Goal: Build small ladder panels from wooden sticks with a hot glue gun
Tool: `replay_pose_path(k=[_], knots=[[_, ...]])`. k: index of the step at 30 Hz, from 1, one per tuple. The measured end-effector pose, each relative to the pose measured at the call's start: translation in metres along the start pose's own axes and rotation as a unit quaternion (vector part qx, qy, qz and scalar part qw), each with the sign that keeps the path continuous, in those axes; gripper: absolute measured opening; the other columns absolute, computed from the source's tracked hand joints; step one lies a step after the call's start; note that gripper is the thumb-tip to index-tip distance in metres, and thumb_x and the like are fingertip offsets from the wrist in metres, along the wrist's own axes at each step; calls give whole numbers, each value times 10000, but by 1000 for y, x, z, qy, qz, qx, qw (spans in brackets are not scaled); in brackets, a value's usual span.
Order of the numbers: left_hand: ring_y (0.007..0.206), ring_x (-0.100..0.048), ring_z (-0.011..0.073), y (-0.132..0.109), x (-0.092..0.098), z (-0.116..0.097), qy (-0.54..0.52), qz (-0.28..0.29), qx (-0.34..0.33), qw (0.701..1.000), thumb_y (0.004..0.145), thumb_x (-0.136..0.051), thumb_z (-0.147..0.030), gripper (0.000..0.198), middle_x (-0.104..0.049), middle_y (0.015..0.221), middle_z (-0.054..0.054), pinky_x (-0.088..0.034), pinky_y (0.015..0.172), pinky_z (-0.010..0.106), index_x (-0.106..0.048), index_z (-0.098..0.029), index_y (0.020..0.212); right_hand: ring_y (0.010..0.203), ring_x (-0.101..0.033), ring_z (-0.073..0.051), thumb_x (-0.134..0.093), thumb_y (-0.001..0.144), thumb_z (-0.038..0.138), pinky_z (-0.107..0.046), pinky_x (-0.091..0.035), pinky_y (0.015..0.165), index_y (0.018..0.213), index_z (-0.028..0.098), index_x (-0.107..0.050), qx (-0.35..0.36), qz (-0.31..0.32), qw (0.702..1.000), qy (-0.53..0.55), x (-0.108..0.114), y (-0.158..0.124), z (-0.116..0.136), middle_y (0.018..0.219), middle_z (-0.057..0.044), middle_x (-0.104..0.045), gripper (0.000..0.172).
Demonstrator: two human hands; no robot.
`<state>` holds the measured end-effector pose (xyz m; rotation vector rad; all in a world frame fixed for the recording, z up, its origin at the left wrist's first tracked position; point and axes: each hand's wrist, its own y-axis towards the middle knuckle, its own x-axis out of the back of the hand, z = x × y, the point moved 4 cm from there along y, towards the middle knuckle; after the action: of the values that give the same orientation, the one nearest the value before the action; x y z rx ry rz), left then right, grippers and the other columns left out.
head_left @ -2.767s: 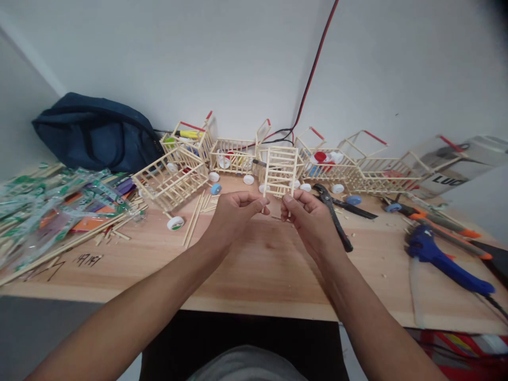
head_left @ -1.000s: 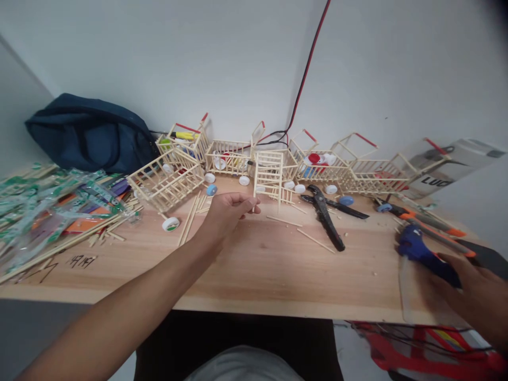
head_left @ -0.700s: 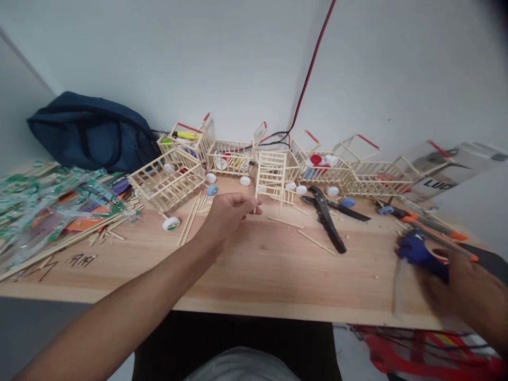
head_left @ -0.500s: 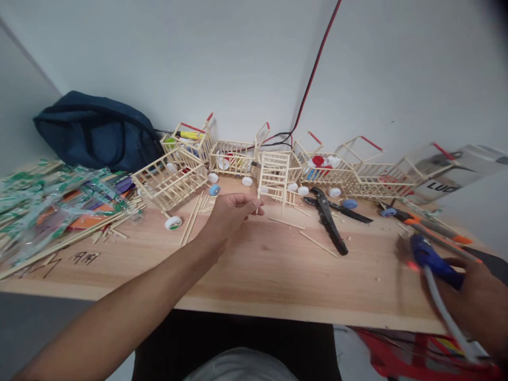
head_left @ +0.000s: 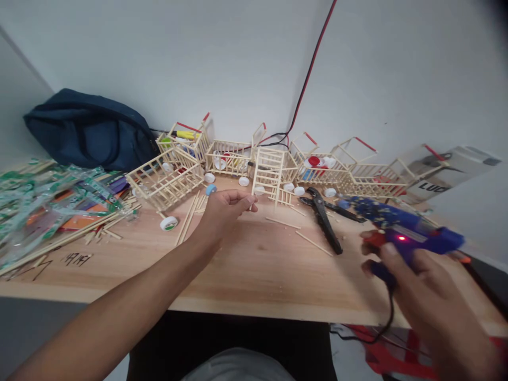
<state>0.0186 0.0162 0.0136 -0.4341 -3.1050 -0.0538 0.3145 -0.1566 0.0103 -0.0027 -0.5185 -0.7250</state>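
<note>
In the head view, the left hand (head_left: 224, 207) is reaching out over the wooden table (head_left: 254, 275), its thumb and forefinger closing narrowly on a lower corner of a small stick frame (head_left: 270, 170), which is standing upright just in front of a row of little carts (head_left: 234, 156) built the same way. The frame is looking very light and brittle, thin sticks joined only at small spots, so it is probably best pinched gently on an outer upright near a joint, not on the cross rungs. The right hand (head_left: 428, 301) is wrapping firmly around the handle of a blue glue gun (head_left: 383, 216), a finger lying by the red trigger, a small red light glowing on the body and the nozzle pointing left toward the frame but well apart from it. The gun seems stiff and fairly light, its cord (head_left: 387, 323) dragging below the table edge; the handle is the safe place to hold. Black pliers (head_left: 324, 218) and loose sticks (head_left: 313, 242) are lying between the two hands.
</note>
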Motion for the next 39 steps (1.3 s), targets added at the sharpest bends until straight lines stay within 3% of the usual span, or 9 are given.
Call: replay_pose_path(k=[4, 8, 10, 18, 26, 39], knots=[[762, -600, 165, 0, 1, -1, 5, 5, -4, 1000, 731, -719, -441, 266, -721, 771, 54, -427, 705, 283, -721, -176, 709, 725, -622, -249, -633, 773, 636, -386, -504, 662, 602, 215, -650, 43, 120, 992, 0, -52, -13, 35, 744, -99, -665, 454], [735, -594, 156, 1, 2, -2, 1, -2, -1, 1000, 714, -724, -443, 274, -710, 744, 44, -426, 691, 271, -721, -168, 716, 609, -542, -150, -582, 861, 563, -296, -454, 575, 913, 190, -677, 76, 169, 981, 50, -78, -15, 48, 789, -50, -646, 388], [738, -599, 158, 2, 2, -3, -3, -4, 4, 1000, 703, -726, -440, 273, -712, 743, 48, -430, 685, 269, -713, -168, 687, 588, -520, -137, -566, 878, 554, -277, -430, 552, 938, 170, -673, 76, 160, 982, 59, -84, -14, 49, 749, -41, -630, 403], [723, -601, 147, 2, 3, 1, -25, -9, 24, 999, 690, -749, -408, 237, -713, 730, 43, -436, 679, 261, -727, -173, 704, 636, -573, -167, -543, 868, 599, -283, -437, 570, 888, 151, -671, 106, 89, 990, -24, -92, -14, 41, 839, -92, -697, 466], [718, -607, 153, 3, 3, 4, -23, -10, 20, 999, 710, -728, -388, 214, -722, 739, 48, -432, 671, 270, -727, -174, 721, 502, -489, -136, -474, 893, 620, -261, -375, 490, 827, 158, -648, 152, 64, 982, -96, -91, -18, 50, 591, -6, -576, 498], [717, -586, 142, 2, 3, 2, -38, -3, 28, 999, 715, -724, -361, 190, -711, 728, 42, -411, 667, 262, -723, -172, 694, 454, -440, -127, -461, 904, 615, -251, -327, 452, 727, 188, -570, 178, 50, 973, -135, -90, -18, 51, 513, 21, -503, 475]])
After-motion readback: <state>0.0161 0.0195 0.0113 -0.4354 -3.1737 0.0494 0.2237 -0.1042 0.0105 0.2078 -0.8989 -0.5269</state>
